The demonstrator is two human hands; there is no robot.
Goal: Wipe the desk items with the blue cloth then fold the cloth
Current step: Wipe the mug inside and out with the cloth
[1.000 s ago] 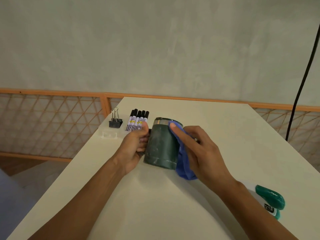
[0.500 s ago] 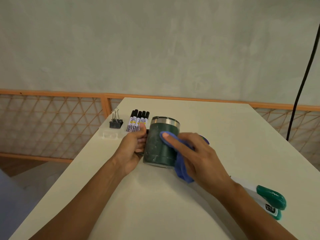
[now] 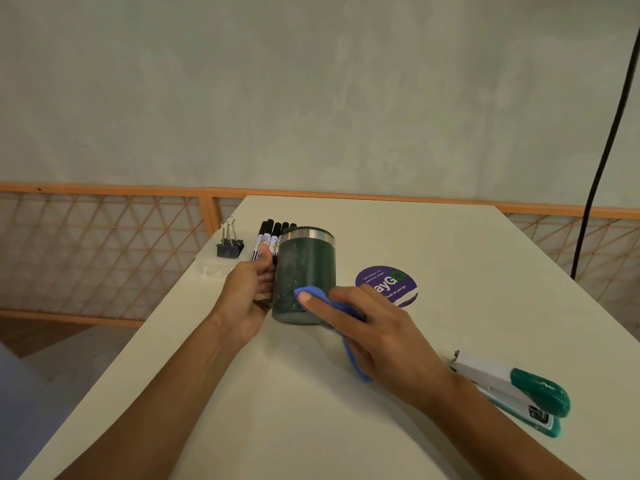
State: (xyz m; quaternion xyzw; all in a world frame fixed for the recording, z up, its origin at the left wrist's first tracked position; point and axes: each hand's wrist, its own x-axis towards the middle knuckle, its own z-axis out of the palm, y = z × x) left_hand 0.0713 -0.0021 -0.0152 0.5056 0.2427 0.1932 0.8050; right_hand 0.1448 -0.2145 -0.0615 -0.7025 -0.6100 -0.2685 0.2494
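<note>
A dark green mug with a steel rim stands upright on the cream desk. My left hand grips its handle side, thumb up beside the rim. My right hand holds the blue cloth and presses it against the lower front of the mug with the forefinger. Part of the cloth hangs below my palm toward the desk.
Several black markers lie behind the mug, with a black binder clip on a clear case to their left. A round purple sticker sits right of the mug. A green and white stapler lies at the right.
My right hand slid the cloth from the mug's rim down its front to near the base. The mug went from tilted to upright. The purple sticker came into view.
</note>
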